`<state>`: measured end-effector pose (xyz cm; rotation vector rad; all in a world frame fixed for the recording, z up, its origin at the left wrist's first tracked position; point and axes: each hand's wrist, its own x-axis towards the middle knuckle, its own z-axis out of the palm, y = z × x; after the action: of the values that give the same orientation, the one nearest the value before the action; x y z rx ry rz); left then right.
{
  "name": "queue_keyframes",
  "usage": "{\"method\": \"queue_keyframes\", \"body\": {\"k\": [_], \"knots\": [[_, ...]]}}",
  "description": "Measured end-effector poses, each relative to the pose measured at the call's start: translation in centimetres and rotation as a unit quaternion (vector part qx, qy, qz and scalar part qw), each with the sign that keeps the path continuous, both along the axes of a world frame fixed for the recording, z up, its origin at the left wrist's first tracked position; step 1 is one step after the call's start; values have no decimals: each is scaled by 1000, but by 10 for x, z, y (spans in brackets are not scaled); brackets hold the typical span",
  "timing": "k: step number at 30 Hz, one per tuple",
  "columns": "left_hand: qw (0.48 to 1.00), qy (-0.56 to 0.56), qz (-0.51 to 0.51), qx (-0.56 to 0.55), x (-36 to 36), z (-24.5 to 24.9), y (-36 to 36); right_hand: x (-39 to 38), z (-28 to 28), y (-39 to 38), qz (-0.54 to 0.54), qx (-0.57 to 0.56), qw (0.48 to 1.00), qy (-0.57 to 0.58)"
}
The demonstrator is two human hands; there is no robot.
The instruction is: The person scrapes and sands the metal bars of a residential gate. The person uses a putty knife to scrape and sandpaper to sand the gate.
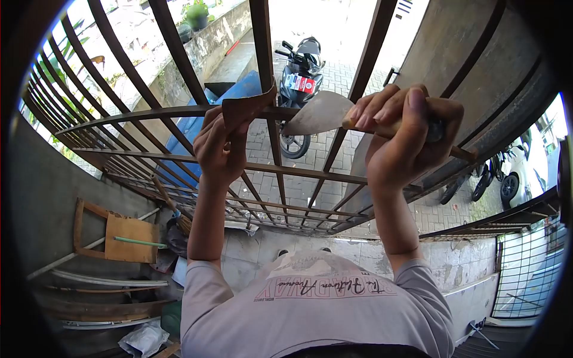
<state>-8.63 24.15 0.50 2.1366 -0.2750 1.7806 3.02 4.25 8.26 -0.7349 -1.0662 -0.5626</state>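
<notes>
My left hand (219,146) is raised in front of the metal gate and pinches a bent brown sheet of sandpaper (245,109). The sheet overlaps an upright bar (262,48) where it meets the upper rail (161,113). Higher on the right, my right hand (409,128) wraps round the wooden handle of a scraper (321,112). Its broad, dull metal blade points left, with the tip close by the same upright bar. The blade crosses the rail in this view.
Beyond the bars, a motorcycle (301,77) stands on paving, near a blue panel (239,89). At lower left are a wooden chair frame (89,230), a broom (179,218) and long poles (107,280). More motorbikes (480,182) are parked at right.
</notes>
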Motion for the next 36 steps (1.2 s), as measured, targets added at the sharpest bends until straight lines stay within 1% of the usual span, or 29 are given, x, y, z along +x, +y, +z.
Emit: {"method": "queue_keyframes", "body": {"k": [2,3,5,6,7,8,9,10,12,13,15,18,19,20,21,23,26,29,31,33,34,35,36], "knots": [[1000,-9,-3,-1,1,-2,0,3,-4,0,54,62,997,-3],[1000,-7,-5,0,1,-3,0,2,-6,5,52,63,997,-1],[1000,-2,-12,-25,3,-2,-1,2,-6,21,58,30,997,36],[1000,-6,-10,-22,2,-1,1,8,-4,17,38,34,998,-31],[1000,7,-1,-12,-1,-2,0,8,-3,7,44,44,998,-26],[1000,19,9,-2,-3,-3,0,5,-3,5,72,65,995,-4],[1000,17,12,-3,-2,-1,-1,2,-2,4,100,86,991,19],[1000,8,12,-2,-1,0,-2,3,-5,11,102,85,991,20],[1000,0,10,1,-1,0,-4,7,-14,28,54,69,996,0],[1000,3,8,-2,-1,0,-3,8,-13,24,54,70,996,-1],[1000,6,8,-3,-2,1,-3,8,-8,12,44,30,998,-24],[1000,5,11,-15,0,0,-1,9,-7,10,62,62,996,-27],[1000,-7,15,24,1,0,4,10,-8,14,78,78,993,-36],[998,-20,18,63,2,0,6,7,-10,26,81,73,994,-16],[998,-20,16,64,4,-1,4,7,-11,27,31,30,999,13],[1000,-24,1,-3,4,-3,0,11,-7,19,26,1,1000,-15],[1000,-8,8,-10,1,-4,-3,1,5,-7,50,6,999,0],[1000,-17,9,-14,3,-6,-1,1,2,12,40,34,999,-8],[1000,-19,12,-10,4,-5,-1,8,0,8,41,31,999,-9],[1000,-18,16,-6,4,-6,0,14,-3,2,89,48,994,-29],[999,-34,22,24,6,-7,4,11,-2,2,91,49,994,-31],[997,-51,29,53,7,-7,5,6,0,1,109,73,991,-20],[997,-52,30,52,7,-7,5,3,1,1,127,95,987,-8]]}}
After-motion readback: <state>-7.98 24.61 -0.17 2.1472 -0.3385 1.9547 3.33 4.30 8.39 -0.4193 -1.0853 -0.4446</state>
